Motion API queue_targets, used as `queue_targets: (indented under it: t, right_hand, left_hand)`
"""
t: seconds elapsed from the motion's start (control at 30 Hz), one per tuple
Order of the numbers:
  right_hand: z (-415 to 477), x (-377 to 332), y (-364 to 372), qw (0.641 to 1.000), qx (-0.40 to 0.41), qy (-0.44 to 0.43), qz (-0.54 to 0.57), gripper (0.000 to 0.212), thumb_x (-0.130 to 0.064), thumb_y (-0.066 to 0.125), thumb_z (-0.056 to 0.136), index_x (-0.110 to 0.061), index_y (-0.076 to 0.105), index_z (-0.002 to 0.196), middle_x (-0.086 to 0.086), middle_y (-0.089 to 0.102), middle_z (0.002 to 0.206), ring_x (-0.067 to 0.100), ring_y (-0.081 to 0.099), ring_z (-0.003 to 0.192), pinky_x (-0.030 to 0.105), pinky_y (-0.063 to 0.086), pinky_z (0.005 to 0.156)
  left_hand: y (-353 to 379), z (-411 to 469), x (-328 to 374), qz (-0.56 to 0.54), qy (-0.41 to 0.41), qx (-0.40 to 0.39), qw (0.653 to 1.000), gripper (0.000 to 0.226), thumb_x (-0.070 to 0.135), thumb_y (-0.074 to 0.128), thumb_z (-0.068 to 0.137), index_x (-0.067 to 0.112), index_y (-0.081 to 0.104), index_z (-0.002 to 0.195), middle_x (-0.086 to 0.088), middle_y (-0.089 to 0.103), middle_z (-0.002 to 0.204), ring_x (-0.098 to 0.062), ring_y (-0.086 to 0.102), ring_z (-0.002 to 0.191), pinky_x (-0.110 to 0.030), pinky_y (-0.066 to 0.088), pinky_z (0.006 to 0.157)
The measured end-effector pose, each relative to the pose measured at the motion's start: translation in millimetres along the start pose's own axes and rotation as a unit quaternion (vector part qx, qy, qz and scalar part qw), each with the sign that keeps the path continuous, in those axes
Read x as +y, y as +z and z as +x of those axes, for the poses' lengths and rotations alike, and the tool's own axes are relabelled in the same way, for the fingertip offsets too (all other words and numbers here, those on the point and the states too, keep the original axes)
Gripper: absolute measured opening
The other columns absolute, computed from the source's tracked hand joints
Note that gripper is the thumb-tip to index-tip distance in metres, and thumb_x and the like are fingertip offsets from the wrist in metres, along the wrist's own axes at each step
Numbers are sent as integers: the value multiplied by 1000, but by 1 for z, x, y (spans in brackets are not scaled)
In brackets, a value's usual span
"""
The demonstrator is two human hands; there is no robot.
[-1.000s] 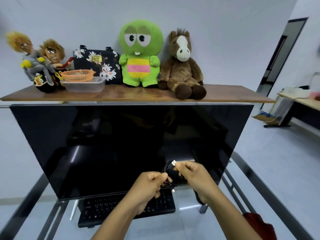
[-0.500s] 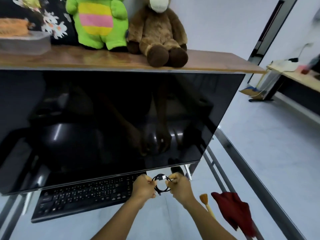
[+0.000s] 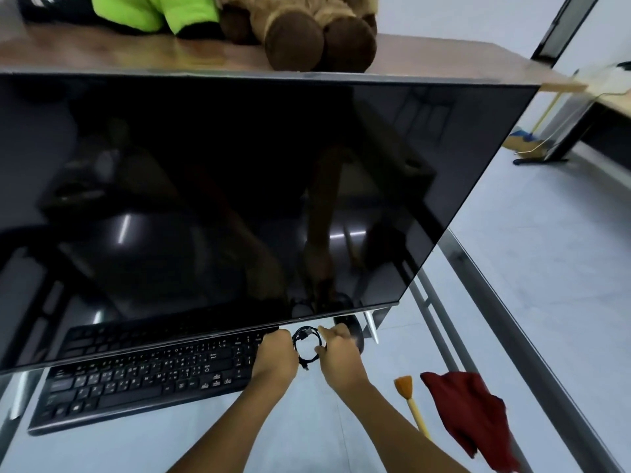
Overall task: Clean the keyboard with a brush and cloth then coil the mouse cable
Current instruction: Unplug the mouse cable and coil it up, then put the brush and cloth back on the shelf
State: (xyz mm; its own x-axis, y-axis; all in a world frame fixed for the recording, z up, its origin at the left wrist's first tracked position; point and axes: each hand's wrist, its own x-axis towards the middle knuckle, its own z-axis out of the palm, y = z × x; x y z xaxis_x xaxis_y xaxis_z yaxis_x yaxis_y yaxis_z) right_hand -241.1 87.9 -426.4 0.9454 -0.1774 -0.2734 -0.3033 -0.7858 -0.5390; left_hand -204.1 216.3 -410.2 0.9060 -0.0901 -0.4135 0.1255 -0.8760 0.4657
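Cable (image 3: 306,346) hangs coiled between my hands just above the bench (image 3: 170,445), by the keyboard (image 3: 143,373); left hand (image 3: 277,353) and right hand (image 3: 338,349) each pinch the loop. Coiling looks nearly finished; next, set it down beside the mouse (image 3: 351,331).

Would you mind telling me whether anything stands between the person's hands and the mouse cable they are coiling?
Nothing visible does. The left hand and right hand already hold the coiled mouse cable from either side, above the glass table, just in front of the monitor's lower edge.
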Motion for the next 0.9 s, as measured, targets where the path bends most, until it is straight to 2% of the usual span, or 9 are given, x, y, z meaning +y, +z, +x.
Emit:
queue_targets:
  t: [0.1,0.13,0.3,0.4,0.47,0.53,0.67,0.8,0.9]
  right_hand:
    - [5,2,7,1000,15,-7,-11,35,-7,47,98,-7,53,132,13,49,128,24,54,107,16,35,77]
    - [5,1,9,1000,15,-7,-20,33,-6,46,97,-6,55,129,15,50,128,27,53,110,16,32,75]
    - [0,4,14,998,32,-38,-36,42,-1,50,96,-6,48,138,9,48,137,18,62,108,19,48,83]
    - [-10,6,2,995,66,-61,-42,42,-15,50,99,-10,49,140,9,47,142,26,59,114,30,53,89]
    - [-20,12,-17,992,105,-61,-20,39,-19,50,99,-13,53,137,8,52,137,27,60,113,32,52,91]
    - [-31,29,-43,987,153,-49,2,32,-18,52,97,-15,61,127,8,58,125,27,64,99,33,52,85]
    - [-53,91,-92,982,182,50,17,29,-14,59,92,-16,65,120,6,59,122,28,66,86,35,54,80]
    - [-77,158,-125,965,166,201,-35,35,-28,57,94,-15,58,127,13,55,125,33,57,106,40,50,89]
    - [-97,189,-132,941,107,311,-73,53,-49,57,91,-15,49,132,14,50,130,34,51,117,45,44,96]
  left_hand:
    - [1,-2,6,61,18,11,998,15,2,53,90,11,53,79,-4,61,78,-18,61,70,-25,45,54]
    - [1,-3,7,78,21,9,997,11,2,53,91,10,57,85,-6,64,84,-18,62,73,-25,45,56]
    - [1,-2,5,92,21,12,995,14,5,47,94,6,61,92,-7,61,81,-18,55,67,-25,40,56]
    - [-1,-13,5,72,50,43,995,16,16,48,97,7,61,95,-8,66,86,-20,60,72,-24,38,55]
    - [-1,-28,8,39,88,61,994,18,20,49,96,9,63,93,-7,67,81,-20,61,68,-27,42,54]
    - [2,-43,21,14,120,43,992,19,22,48,95,11,63,91,-6,68,79,-22,64,71,-28,45,56]
    - [30,-55,63,23,142,-45,989,25,34,47,96,13,58,89,-6,67,92,-23,63,86,-27,42,63]
    - [76,-62,104,77,140,-129,979,44,51,42,95,10,59,99,-11,64,104,-28,65,92,-31,48,67]
    - [106,-73,122,73,117,-159,978,51,57,44,92,11,63,106,-7,68,106,-26,67,93,-34,56,75]
